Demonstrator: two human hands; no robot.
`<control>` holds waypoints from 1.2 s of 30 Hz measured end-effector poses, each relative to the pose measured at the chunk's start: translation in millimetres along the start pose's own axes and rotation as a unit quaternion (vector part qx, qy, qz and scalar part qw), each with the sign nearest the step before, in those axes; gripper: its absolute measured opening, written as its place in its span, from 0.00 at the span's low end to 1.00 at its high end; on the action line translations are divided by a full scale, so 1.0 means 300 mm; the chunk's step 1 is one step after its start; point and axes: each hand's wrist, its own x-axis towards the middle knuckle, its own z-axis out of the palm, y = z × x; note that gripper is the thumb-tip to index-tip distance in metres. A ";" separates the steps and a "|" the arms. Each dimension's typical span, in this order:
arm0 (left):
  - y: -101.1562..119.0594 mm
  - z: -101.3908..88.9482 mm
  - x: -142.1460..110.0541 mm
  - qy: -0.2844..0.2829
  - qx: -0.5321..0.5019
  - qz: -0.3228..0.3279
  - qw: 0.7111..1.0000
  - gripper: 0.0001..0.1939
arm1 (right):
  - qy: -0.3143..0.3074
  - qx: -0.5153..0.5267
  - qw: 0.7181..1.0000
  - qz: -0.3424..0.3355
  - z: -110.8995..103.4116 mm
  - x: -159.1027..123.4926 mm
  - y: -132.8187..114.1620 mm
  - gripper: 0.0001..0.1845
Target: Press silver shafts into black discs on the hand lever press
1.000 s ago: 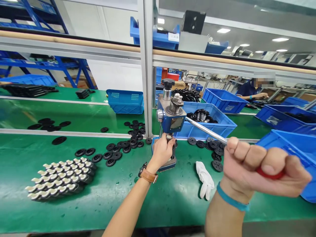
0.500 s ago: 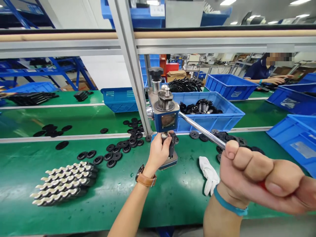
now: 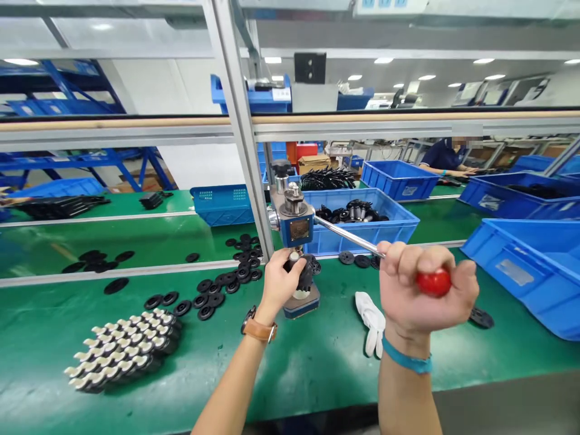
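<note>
A hand press with a blue body (image 3: 297, 229) stands on the green table. My left hand (image 3: 280, 283), with a watch on a brown strap, is closed on a small black part (image 3: 305, 277) that has a round pale end. It holds this part just above the press base (image 3: 302, 307), below the ram. My right hand (image 3: 419, 290), wearing a teal band, is curled around the end of the metal press lever (image 3: 348, 234). The lever's red knob (image 3: 434, 282) shows between fingers and palm. A white glove (image 3: 370, 320) lies beside the right wrist.
Rows of black parts with cream tops (image 3: 124, 350) stand at left. Black discs (image 3: 212, 290) lie scattered left of the press. A blue bin (image 3: 367, 232) of black parts sits behind it; a larger blue bin (image 3: 516, 272) is at right. Another person (image 3: 446, 158) works farther back.
My left hand has tilted the black part, exposing more of it and the press base. My right hand's grip has loosened, baring the red knob. The view has tipped upward.
</note>
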 end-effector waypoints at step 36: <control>-0.054 0.030 -0.636 0.033 -0.500 -0.493 0.711 0.19 | -0.206 -0.418 0.857 0.220 -0.113 -0.733 0.123 0.31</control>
